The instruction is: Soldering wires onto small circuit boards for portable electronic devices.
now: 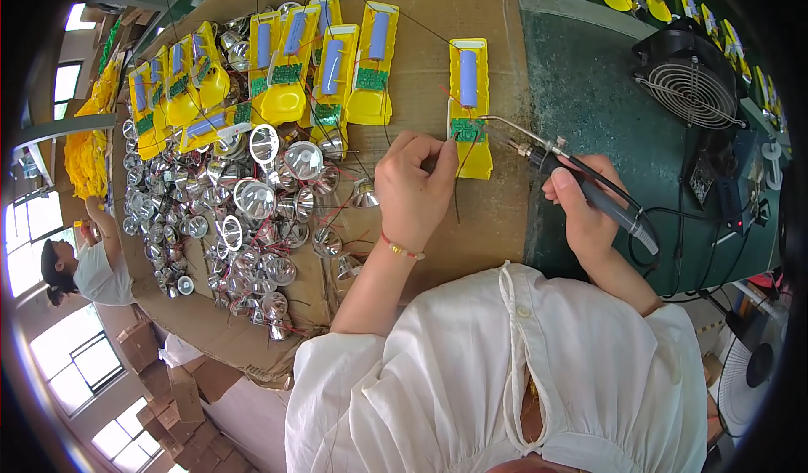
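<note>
Head view: soldering station, seen from above. The step in hand appears to be joining a wire to the small green printed circuit board on an open, elongated yellow plastic housing, which lies on the flat brown cardboard sheet in front of the person, a blue cylindrical cell set above the board. Left hand: thumb and index finger are brought together in a pinch at the board's lower left edge, apparently on a thin dark wire; the exact contact is too small to confirm. Right hand: fingers curl round the black-and-grey handle of a soldering iron, grasping it firmly. The iron's metal end and a slender bent metal tube slant toward the board's right side; whether the tip touches cannot be told. The next move, as judged, calls for a motionless wire end and light, brief tip contact at one pad, clear of the cell.
</note>
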`<state>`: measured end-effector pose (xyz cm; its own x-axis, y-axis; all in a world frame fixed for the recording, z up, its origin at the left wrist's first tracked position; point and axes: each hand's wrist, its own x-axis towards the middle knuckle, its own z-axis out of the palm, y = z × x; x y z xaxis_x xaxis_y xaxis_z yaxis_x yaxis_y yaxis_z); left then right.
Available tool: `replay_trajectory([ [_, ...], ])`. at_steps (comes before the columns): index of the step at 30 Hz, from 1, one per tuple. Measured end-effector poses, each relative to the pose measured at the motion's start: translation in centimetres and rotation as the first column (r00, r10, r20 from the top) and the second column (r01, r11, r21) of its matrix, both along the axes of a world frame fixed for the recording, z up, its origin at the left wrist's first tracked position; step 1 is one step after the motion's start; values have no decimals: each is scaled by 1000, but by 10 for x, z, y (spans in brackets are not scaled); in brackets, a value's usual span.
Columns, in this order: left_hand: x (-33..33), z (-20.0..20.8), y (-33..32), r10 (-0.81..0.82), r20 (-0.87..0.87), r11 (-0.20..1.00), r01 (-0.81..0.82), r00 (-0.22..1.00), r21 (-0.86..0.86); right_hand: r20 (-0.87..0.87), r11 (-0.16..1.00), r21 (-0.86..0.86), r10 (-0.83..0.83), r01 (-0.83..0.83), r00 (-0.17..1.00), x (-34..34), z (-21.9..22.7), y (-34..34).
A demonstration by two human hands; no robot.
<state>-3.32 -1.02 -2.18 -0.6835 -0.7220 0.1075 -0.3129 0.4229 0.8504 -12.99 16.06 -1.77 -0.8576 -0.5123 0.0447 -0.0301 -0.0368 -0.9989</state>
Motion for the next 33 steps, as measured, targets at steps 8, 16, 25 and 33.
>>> replay_trajectory([
  [8,0,-3,0,5,-5,1000,-5,1000,-10,-38,1000,20,3,-2,999,0,0,7],
  [16,1,-2,0,4,-4,1000,-5,1000,-20,-35,999,26,34,-33,999,0,-1,7],
  [25,3,-1,0,-86,-19,993,84,996,-78,-49,997,64,34,-31,998,3,-3,5],
  [33,-2,-4,5,-32,-35,997,29,999,-68,-69,1000,30,5,-3,998,4,-3,8],
])
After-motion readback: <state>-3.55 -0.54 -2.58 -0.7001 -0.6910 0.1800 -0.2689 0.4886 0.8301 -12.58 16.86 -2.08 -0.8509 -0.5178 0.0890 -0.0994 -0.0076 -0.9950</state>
